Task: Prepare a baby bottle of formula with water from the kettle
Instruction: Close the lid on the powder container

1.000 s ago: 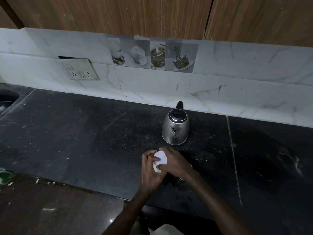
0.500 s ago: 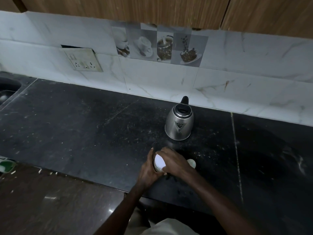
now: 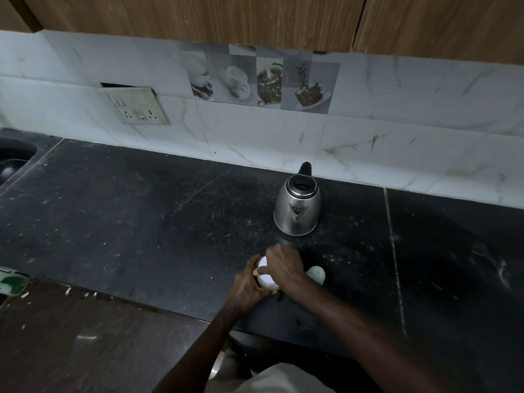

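Observation:
A small jar with a white lid (image 3: 266,275) stands on the black counter (image 3: 141,222) near its front edge. My left hand (image 3: 246,285) wraps around the jar's side. My right hand (image 3: 283,269) lies over the lid from the right, fingers gripping its rim. Most of the jar's body is hidden by both hands. A pale green rounded piece (image 3: 316,274), perhaps the baby bottle's cap, stands just right of my right hand. The steel kettle (image 3: 297,208) with a black lid and handle stands behind the hands, near the wall, spout facing me.
A switch and socket plate (image 3: 136,107) is on the tiled wall at the left. A sink edge (image 3: 14,157) shows at the far left. Wooden cabinets (image 3: 255,18) hang overhead. The floor (image 3: 71,336) lies below the counter's front edge.
Both hands stay on the jar and have shifted slightly toward the counter's front edge. The pale green piece has come into view to the right of my right hand.

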